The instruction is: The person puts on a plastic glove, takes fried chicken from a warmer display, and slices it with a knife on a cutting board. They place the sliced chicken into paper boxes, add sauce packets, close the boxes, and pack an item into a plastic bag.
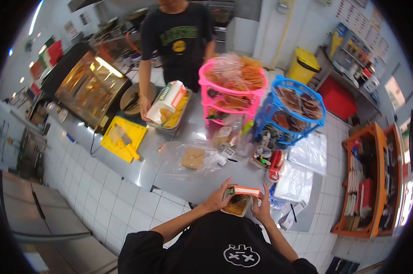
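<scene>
Close to my body, at the table's near edge, I hold a small paper food box (246,192) between both hands. Its printed orange, white and green lid is raised, and browned, fried-looking food (236,208) shows inside. My left hand (217,198) grips the box's left side, fingers at the lid. The right side is held by my right hand (262,208), with fingertips near the lid's corner. A clear plastic bag with a brown paper packet (193,158) lies on the table beyond my hands.
Across the steel table (148,170), a co-worker's hand (145,108) touches a larger printed box (167,107) over a metal tray. A yellow cutting board (124,137) holds a cleaver. Pink (206,93) and blue (323,112) tiered racks carry bagged goods. A red stapler (275,166) sits near plastic bags (294,179).
</scene>
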A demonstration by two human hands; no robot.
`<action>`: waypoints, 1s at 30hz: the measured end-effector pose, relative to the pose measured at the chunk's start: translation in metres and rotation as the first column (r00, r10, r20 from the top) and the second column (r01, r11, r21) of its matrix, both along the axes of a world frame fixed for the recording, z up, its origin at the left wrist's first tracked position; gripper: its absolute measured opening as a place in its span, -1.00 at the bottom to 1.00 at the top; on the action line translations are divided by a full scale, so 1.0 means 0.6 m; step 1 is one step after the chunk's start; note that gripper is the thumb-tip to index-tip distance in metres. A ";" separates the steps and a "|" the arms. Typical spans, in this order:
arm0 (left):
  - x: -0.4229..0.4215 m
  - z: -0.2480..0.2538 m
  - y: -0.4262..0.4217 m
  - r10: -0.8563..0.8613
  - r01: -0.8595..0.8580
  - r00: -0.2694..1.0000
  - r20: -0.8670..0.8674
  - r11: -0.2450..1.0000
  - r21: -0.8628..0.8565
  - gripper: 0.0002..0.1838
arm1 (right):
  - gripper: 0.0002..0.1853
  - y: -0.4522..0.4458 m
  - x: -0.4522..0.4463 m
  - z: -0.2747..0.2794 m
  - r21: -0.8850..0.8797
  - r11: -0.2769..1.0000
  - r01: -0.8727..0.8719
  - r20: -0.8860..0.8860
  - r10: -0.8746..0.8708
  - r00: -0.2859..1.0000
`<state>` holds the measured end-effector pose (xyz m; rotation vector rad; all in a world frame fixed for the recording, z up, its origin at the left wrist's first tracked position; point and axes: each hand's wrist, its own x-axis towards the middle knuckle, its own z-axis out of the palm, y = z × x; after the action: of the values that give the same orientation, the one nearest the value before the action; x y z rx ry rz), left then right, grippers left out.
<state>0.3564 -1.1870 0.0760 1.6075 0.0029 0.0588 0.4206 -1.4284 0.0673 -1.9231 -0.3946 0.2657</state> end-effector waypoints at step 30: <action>-0.066 -0.089 -0.003 -0.057 0.065 0.780 -0.623 0.998 -0.010 -0.28 | -0.36 -0.033 -0.058 -0.054 0.206 0.964 0.167 -0.807 0.070 0.587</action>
<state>0.3167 -1.1886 0.0229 1.5720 0.4692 -0.5338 0.3861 -1.4481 0.0346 -1.3473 0.2472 0.9703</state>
